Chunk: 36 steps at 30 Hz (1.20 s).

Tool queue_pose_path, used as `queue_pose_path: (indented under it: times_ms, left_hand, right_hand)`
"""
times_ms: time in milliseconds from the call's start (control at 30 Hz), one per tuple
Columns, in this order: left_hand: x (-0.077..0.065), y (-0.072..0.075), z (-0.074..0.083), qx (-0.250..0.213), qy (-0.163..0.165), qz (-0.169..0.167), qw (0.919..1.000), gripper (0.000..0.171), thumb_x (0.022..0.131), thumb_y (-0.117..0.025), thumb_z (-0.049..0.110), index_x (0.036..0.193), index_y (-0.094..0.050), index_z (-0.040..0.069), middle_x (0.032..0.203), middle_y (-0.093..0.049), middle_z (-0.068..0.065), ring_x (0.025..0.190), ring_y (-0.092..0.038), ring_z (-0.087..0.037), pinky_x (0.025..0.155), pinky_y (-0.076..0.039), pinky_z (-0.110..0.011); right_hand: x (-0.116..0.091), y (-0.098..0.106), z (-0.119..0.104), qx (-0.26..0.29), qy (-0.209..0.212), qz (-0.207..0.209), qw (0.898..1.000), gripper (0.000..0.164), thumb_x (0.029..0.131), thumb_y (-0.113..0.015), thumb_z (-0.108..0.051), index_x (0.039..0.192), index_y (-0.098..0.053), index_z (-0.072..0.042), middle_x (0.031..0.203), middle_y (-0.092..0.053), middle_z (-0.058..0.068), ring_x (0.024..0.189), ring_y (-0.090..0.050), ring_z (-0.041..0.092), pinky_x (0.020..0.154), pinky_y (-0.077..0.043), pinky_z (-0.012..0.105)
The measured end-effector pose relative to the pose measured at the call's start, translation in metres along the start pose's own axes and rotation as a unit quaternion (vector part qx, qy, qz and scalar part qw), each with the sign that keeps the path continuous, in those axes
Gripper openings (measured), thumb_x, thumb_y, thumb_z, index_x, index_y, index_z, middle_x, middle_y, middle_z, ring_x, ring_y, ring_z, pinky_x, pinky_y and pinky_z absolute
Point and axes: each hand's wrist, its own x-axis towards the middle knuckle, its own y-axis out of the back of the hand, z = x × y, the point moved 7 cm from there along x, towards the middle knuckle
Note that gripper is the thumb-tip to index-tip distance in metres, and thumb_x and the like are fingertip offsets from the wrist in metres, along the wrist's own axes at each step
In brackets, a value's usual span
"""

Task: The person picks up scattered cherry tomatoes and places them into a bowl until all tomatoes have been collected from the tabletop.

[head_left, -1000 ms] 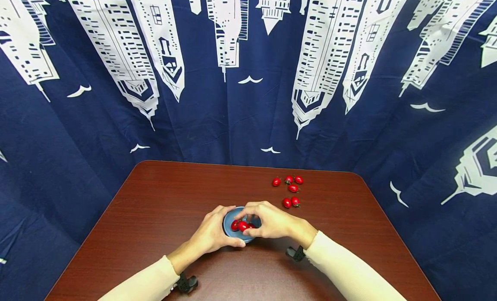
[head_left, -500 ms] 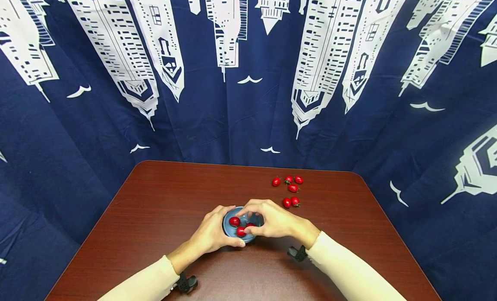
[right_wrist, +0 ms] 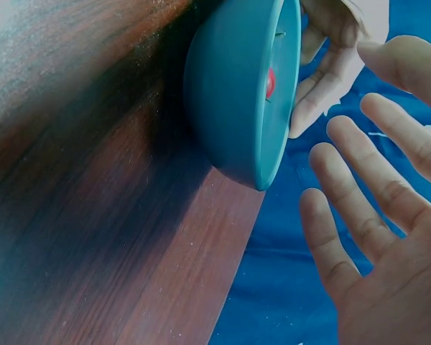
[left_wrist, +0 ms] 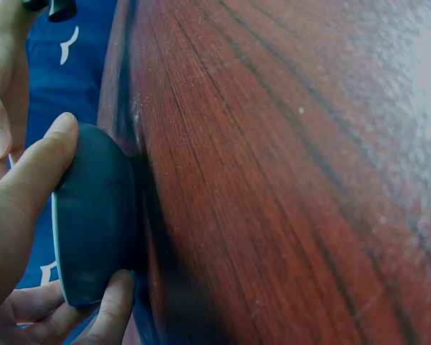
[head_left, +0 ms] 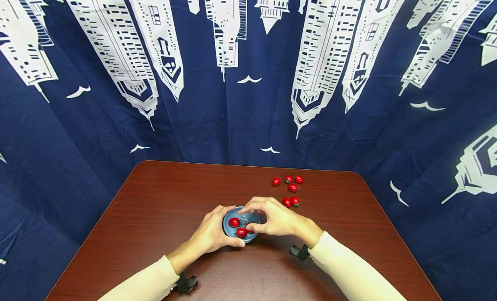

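My left hand (head_left: pixel 211 232) grips a small blue bowl (head_left: pixel 243 215) at its side, thumb at the near rim and fingers round the far side. The left wrist view shows the thumb and fingers about the bowl's outer wall (left_wrist: pixel 93 215). Inside lie cherry tomatoes: one at the left (head_left: pixel 234 222), another in front (head_left: pixel 241 232), and a third partly hidden behind the right thumb. Over the bowl's right side hovers my right hand (head_left: pixel 277 217). In the right wrist view its fingers (right_wrist: pixel 337 169) are spread beside the bowl, holding nothing.
Several more cherry tomatoes (head_left: pixel 293 188) lie on the brown table (head_left: pixel 186 184) beyond the right hand, toward the back edge. A dark blue curtain (head_left: pixel 248 128) with white building prints hangs behind the table. Both wrists carry small black devices (head_left: pixel 186 283).
The right hand has let go of a tomato in the bowl and lifted slightly up and right, its fingers parting. The tomatoes have shifted apart. The left hand stays on the bowl.
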Motion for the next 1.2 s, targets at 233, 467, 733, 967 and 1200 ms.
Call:
queue_pose_path:
  times_ms: [233,467,733,967,1200]
  left_hand:
    - [0.001,0.000,0.000,-0.014,-0.005,0.003,0.9999,0.115,0.066,-0.117,0.044,0.159,-0.066,0.001,0.138,-0.077,-0.012,0.124,-0.076,-0.029,0.108,-0.065,-0.048]
    - [0.000,0.000,0.000,-0.013,-0.045,0.018,0.9987,0.111,0.070,-0.114,0.047,0.157,-0.066,-0.002,0.134,-0.077,-0.013,0.120,-0.077,-0.029,0.103,-0.066,-0.047]
    - [0.001,0.000,0.000,-0.007,0.001,0.004,1.0000,0.116,0.063,-0.118,0.043,0.159,-0.067,0.001,0.138,-0.077,-0.012,0.127,-0.076,-0.032,0.112,-0.064,-0.052]
    - [0.002,0.000,0.001,-0.008,0.003,0.007,0.9999,0.117,0.062,-0.118,0.043,0.159,-0.067,0.003,0.138,-0.078,-0.010,0.128,-0.077,-0.030,0.113,-0.063,-0.051]
    - [0.002,-0.002,-0.002,-0.005,0.003,0.009,0.9999,0.117,0.061,-0.118,0.044,0.158,-0.068,0.003,0.138,-0.078,-0.009,0.127,-0.077,-0.030,0.112,-0.064,-0.051]
  right_hand:
    - [-0.003,0.004,0.002,-0.007,0.016,0.016,1.000,0.040,0.101,-0.091,-0.017,0.139,-0.082,-0.010,0.130,-0.083,0.009,0.115,-0.080,0.027,0.102,-0.068,0.041]
    - [-0.011,0.010,0.010,0.020,-0.013,0.026,0.999,0.042,0.099,-0.091,-0.010,0.140,-0.082,-0.007,0.133,-0.082,0.010,0.116,-0.080,0.030,0.107,-0.069,0.050]
    - [-0.020,0.019,0.020,0.013,-0.025,0.039,0.999,0.043,0.099,-0.091,-0.011,0.141,-0.082,-0.008,0.136,-0.082,0.010,0.121,-0.081,0.035,0.109,-0.069,0.052]
    - [-0.030,0.029,0.031,-0.013,-0.048,0.062,0.997,0.044,0.098,-0.093,-0.015,0.141,-0.083,-0.016,0.139,-0.081,-0.001,0.124,-0.081,0.030,0.109,-0.068,0.048]
    - [-0.041,0.042,0.045,-0.037,-0.065,0.092,0.993,0.047,0.096,-0.095,-0.017,0.140,-0.083,-0.022,0.139,-0.080,-0.006,0.120,-0.080,0.033,0.098,-0.068,0.046]
